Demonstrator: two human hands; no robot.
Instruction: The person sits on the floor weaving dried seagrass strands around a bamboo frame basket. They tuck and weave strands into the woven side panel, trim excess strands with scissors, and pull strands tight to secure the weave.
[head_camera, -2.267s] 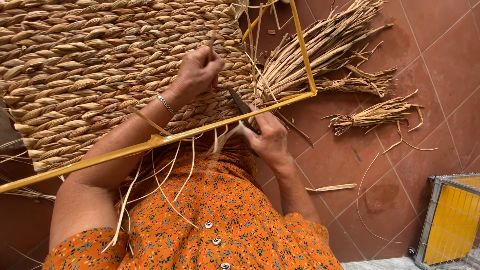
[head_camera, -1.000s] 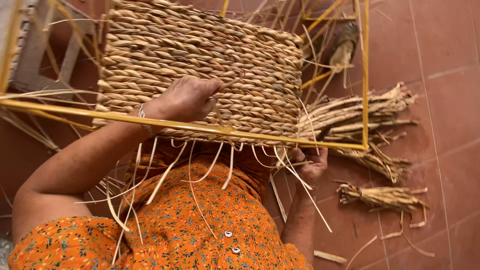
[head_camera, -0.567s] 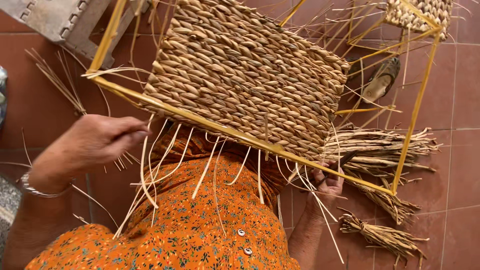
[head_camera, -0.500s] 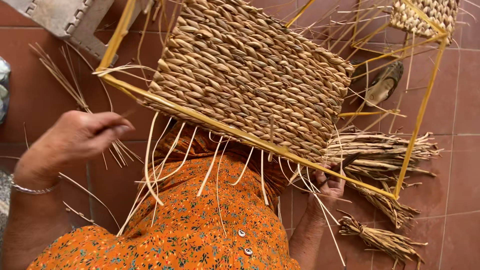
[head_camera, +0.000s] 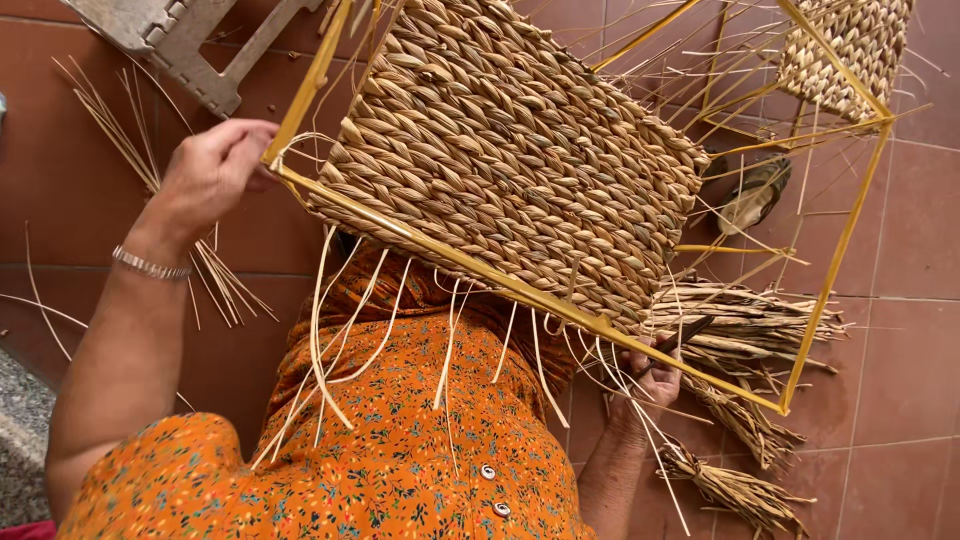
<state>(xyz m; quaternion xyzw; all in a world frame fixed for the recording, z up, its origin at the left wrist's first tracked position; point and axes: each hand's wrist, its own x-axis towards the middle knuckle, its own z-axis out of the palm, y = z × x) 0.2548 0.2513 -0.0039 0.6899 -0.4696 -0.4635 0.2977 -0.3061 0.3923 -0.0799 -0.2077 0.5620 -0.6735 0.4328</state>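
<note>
A woven straw panel (head_camera: 500, 160) fills a yellow metal frame (head_camera: 520, 288) that rests tilted over my lap. Loose straw ends (head_camera: 330, 330) hang from its lower edge onto my orange dress. My left hand (head_camera: 210, 175) is at the frame's left corner, with the fingertips closed on the yellow bar. Partly hidden under the frame's lower edge, my right hand (head_camera: 645, 378) grips a dark, thin-bladed tool (head_camera: 678, 336).
Bundles of straw (head_camera: 745, 325) lie on the red-brown floor tiles at the right, with a tied one (head_camera: 730, 488) nearer me. A sandal (head_camera: 755, 192) shows through the frame. A second woven panel (head_camera: 850, 50) is at top right. A grey stool (head_camera: 180, 40) and loose stalks (head_camera: 110, 120) are at top left.
The frame has swung round so its woven panel tilts up to the right. My left hand rose from beside the hanging strands to the frame's left corner. The right hand stays under the lower edge.
</note>
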